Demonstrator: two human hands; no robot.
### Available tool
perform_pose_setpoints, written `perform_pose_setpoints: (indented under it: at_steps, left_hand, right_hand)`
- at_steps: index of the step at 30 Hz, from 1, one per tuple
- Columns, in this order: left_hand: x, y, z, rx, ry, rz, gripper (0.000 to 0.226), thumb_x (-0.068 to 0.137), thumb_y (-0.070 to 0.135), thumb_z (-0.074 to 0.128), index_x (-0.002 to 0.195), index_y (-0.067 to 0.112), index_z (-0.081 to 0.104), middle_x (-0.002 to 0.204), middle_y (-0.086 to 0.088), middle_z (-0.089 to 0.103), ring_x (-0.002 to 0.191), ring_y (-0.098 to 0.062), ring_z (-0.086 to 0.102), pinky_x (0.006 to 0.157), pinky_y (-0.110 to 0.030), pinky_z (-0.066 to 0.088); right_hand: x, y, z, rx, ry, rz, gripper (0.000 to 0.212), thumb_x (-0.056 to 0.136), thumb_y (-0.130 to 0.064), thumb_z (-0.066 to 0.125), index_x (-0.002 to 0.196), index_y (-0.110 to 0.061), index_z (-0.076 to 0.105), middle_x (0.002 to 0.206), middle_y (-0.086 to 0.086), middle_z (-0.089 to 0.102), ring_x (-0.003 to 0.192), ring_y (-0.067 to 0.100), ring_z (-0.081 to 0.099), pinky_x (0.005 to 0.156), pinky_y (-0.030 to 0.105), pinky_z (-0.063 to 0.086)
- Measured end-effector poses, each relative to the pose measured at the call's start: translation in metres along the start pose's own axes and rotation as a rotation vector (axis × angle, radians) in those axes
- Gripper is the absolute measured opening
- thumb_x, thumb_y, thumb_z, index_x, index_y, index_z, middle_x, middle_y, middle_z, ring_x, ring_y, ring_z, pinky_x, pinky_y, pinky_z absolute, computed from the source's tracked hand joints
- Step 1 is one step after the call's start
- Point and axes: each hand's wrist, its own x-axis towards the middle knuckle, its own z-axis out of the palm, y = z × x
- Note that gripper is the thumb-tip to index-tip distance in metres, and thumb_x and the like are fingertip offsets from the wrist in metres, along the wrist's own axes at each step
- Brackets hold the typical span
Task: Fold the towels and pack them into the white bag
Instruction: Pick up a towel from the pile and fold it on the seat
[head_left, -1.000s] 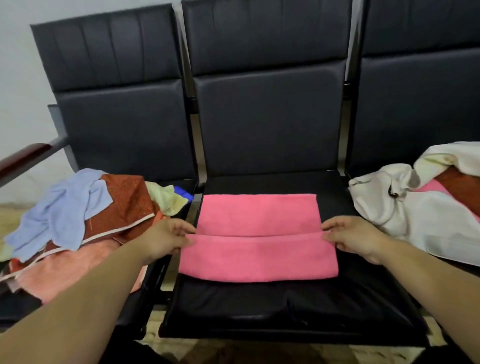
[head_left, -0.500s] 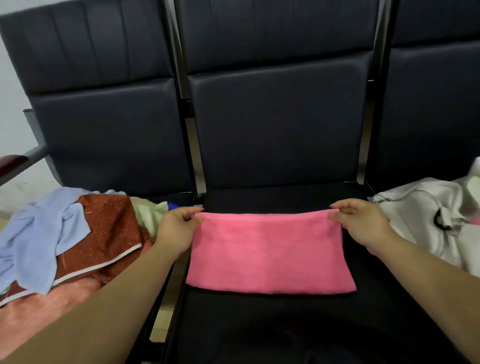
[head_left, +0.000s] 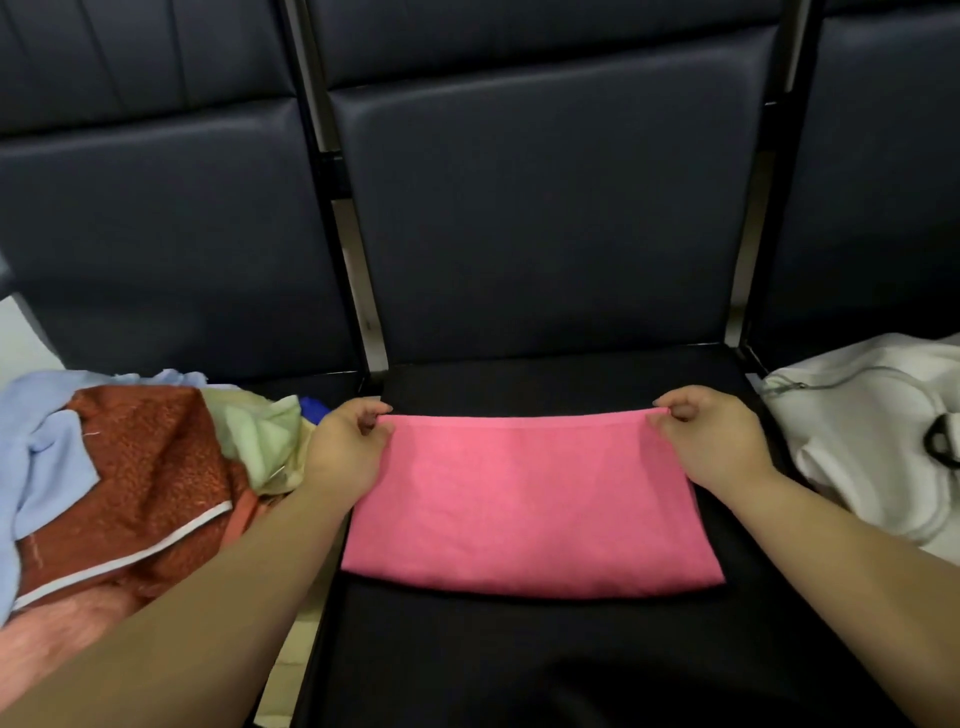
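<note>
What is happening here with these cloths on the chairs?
A person is folding a pink towel on the middle seat. The left hand and right hand each pinch one far corner. A pile of unfolded towels lies on the left seat, the white bag on the right seat.

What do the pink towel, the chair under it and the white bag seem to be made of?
The pink towel: soft matte cloth, probably microfibre or terry; fine nap, no shine. The chair: smooth, slightly glossy covering, likely faux leather or vinyl; light reflects faintly. The white bag: matte woven-looking fabric, perhaps canvas or cotton; soft wrinkles.
</note>
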Motion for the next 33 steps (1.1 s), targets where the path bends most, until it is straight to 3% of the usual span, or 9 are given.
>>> perform_pose_setpoints:
  at_steps: [3,8,11,15,19,26,28,30,33]
  left_hand:
    - [-0.005,0.002,-0.002,0.047,0.016,0.008,0.032,0.093,0.015,0.070,0.124,0.014,0.065,0.101,0.002,0.062,0.090,-0.014,0.060,0.084,-0.025,0.042]
    - [-0.033,0.027,-0.010,0.293,0.029,0.191,0.047,0.091,0.026,0.070,0.135,0.019,0.056,0.125,-0.008,0.051,0.112,-0.027,0.056,0.100,-0.037,0.045]
    - [-0.072,0.050,0.002,0.330,-0.208,0.343,0.052,0.093,0.032,0.067,0.141,0.026,0.049,0.130,-0.002,0.055,0.116,-0.022,0.057,0.103,-0.036,0.045]
    - [-0.121,0.060,0.029,0.399,-0.536,0.365,0.080,0.095,0.046,0.062,0.158,0.031,0.015,0.139,0.000,0.055,0.124,-0.018,0.054,0.108,-0.034,0.043]
    - [-0.119,0.059,0.039,0.672,-0.578,0.413,0.084,0.094,0.064,0.047,0.159,0.027,0.007,0.158,-0.002,0.036,0.144,-0.027,0.032,0.119,-0.044,0.025]
    - [-0.117,0.080,0.050,0.948,-0.698,0.534,0.071,0.099,0.056,0.043,0.160,0.040,0.009,0.170,0.000,-0.008,0.155,-0.034,-0.013,0.121,-0.060,-0.011]
    - [-0.135,0.083,0.048,0.911,-0.645,0.579,0.069,0.098,0.053,0.047,0.159,0.041,0.017,0.169,-0.004,-0.001,0.155,-0.033,-0.006,0.123,-0.058,-0.006]
    - [-0.160,0.081,0.041,0.759,-0.622,0.600,0.067,0.095,0.055,0.053,0.156,0.038,0.030,0.161,-0.002,0.021,0.149,-0.027,0.015,0.124,-0.047,0.012]
    - [-0.198,0.068,0.024,0.475,-0.790,0.570,0.058,0.093,0.055,0.060,0.147,0.037,0.047,0.137,0.007,0.047,0.132,-0.016,0.042,0.113,-0.033,0.036]
  right_hand:
    - [-0.003,0.000,0.000,-0.142,0.054,-0.069,0.024,0.089,-0.022,0.073,0.113,-0.018,0.072,0.104,0.001,0.070,0.088,0.013,0.060,0.081,0.026,0.043]
    - [-0.010,-0.002,-0.019,-0.225,0.115,-0.301,0.034,0.083,-0.019,0.077,0.117,-0.019,0.069,0.115,0.004,0.062,0.098,0.022,0.062,0.088,0.038,0.053]
    - [-0.017,-0.008,-0.028,-0.252,-0.101,-0.438,0.031,0.085,-0.015,0.073,0.114,-0.024,0.069,0.104,-0.005,0.066,0.093,0.011,0.062,0.087,0.037,0.055]
    - [-0.032,-0.008,-0.033,-0.490,-0.412,-0.418,0.037,0.091,-0.025,0.065,0.128,-0.026,0.059,0.121,-0.006,0.068,0.106,0.011,0.065,0.092,0.030,0.053]
    - [-0.056,-0.014,-0.045,-0.749,-0.506,-0.355,0.034,0.090,-0.036,0.059,0.122,-0.026,0.056,0.114,-0.003,0.068,0.102,0.023,0.064,0.082,0.031,0.050]
    - [-0.136,-0.010,-0.046,-0.664,-0.774,-0.466,0.034,0.082,-0.041,0.071,0.115,-0.032,0.069,0.113,-0.009,0.071,0.106,0.015,0.065,0.088,0.026,0.051]
    - [-0.145,-0.004,-0.046,-0.527,-0.770,-0.456,0.031,0.081,-0.044,0.073,0.111,-0.034,0.071,0.107,-0.013,0.072,0.099,0.008,0.065,0.089,0.028,0.052]
    - [-0.149,0.002,-0.047,-0.428,-0.771,-0.495,0.026,0.083,-0.043,0.075,0.106,-0.031,0.072,0.100,-0.013,0.070,0.092,0.004,0.063,0.087,0.029,0.052]
    - [-0.159,0.012,-0.052,-0.323,-0.759,-0.496,0.024,0.083,-0.043,0.078,0.102,-0.031,0.074,0.094,-0.020,0.068,0.089,-0.001,0.062,0.084,0.021,0.050]
